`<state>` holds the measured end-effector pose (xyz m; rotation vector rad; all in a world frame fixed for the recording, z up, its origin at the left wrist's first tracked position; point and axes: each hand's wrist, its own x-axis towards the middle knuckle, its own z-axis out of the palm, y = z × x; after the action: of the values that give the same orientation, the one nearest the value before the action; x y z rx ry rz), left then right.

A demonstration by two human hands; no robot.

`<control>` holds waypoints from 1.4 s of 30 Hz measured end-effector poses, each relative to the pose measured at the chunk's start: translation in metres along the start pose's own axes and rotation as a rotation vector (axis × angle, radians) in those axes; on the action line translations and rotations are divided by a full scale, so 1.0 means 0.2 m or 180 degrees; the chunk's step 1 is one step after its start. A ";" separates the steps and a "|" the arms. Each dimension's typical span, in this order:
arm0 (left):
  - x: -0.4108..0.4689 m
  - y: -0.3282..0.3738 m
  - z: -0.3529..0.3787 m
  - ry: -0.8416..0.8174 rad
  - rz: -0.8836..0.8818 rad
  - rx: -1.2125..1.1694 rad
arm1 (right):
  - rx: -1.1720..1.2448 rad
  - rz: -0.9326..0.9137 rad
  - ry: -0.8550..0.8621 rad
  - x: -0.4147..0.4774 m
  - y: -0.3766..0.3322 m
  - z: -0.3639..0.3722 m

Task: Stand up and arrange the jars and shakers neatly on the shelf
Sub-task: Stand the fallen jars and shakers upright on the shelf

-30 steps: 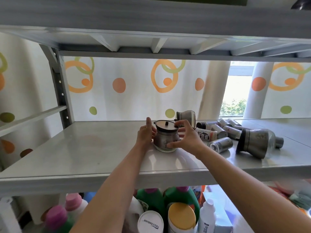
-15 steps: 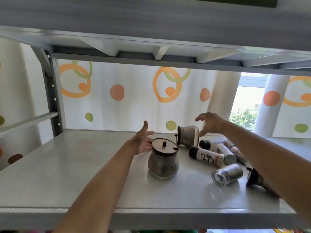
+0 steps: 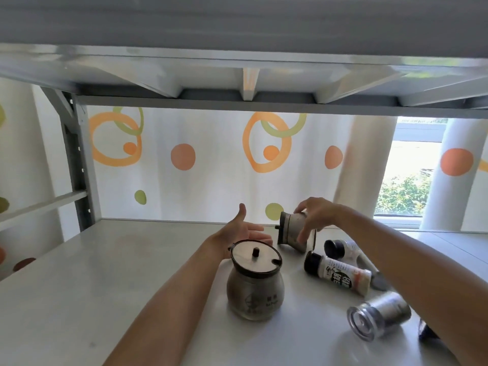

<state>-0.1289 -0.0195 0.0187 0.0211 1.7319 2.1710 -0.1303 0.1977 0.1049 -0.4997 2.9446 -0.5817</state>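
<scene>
While the right hand (image 3: 314, 215) curls fingers and thumb round a tipped jar (image 3: 291, 232) at the back of the shelf (image 3: 105, 286), the left hand (image 3: 241, 235) hovers flat, thumb up, behind the upright lidded jar (image 3: 254, 293), its faint print unreadable. A white shaker (image 3: 340, 273) bears blurred dark characters.

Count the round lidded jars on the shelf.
2: upright jar at centre, tipped jar behind it, gripped by the right hand. The right arm may hide more.
</scene>
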 end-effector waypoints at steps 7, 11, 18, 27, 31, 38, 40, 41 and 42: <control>-0.05 0.01 0.00 0.0025 0.0314 -0.0048 | 0.1857 -0.0099 -0.0040 0.01 -0.05 0.11; -0.17 0.05 -0.02 0.0032 0.0588 0.0039 | 0.1796 -0.0174 -0.0100 -0.03 -0.13 0.14; -0.35 0.09 0.03 0.0096 0.0697 0.0467 | 0.1341 -0.0464 0.0233 -0.08 -0.19 0.22; -0.41 0.01 0.11 0.0321 0.0552 0.0650 | 0.1153 -0.0488 0.0142 -0.10 -0.10 0.30; -0.44 0.00 0.15 0.0339 0.0516 0.0584 | 0.1189 -0.0460 0.0156 -0.11 -0.09 0.31; -0.54 0.10 0.16 0.1089 0.0847 0.0301 | 0.0965 -0.0417 0.0117 -0.26 -0.05 0.11; -0.58 0.16 0.15 0.1271 0.1157 -0.0031 | 0.0931 -0.0367 0.0052 -0.33 -0.02 -0.01; -0.60 0.19 0.15 0.1358 0.1308 -0.0180 | 0.0926 -0.0320 0.0008 -0.37 0.01 -0.06; -0.63 0.23 0.16 0.1417 0.1441 -0.0291 | 0.0921 -0.0268 -0.0032 -0.42 0.04 -0.12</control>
<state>-0.0168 -0.0335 0.0968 -0.1128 2.0135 2.7478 -0.0573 0.2403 0.1263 -0.5918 2.7721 -0.9914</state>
